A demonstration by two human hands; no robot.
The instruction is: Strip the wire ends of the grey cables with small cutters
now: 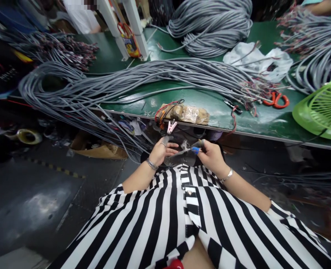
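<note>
My left hand (160,152) is over my lap, just below the bench edge, its fingers stretched out and apart, a grey cover on the thumb. A short stretch of grey cable (181,152) runs from beside those fingers to my right hand (212,155). The right hand's fingers are pinched at the cable's end, with blue wrapping (195,150) on one fingertip and a dark cover on another. Some whitish fluff (185,145) shows between the hands. Whether the left fingers touch the cable is too small to tell.
Long grey cables (160,76) lie across the green bench (143,106). Near its edge are a taped brown block (193,114), a pink clip (171,127) and orange-handled scissors (277,100). A green fan (324,112) stands right; a cable coil (210,26) sits behind. Other people are across the bench.
</note>
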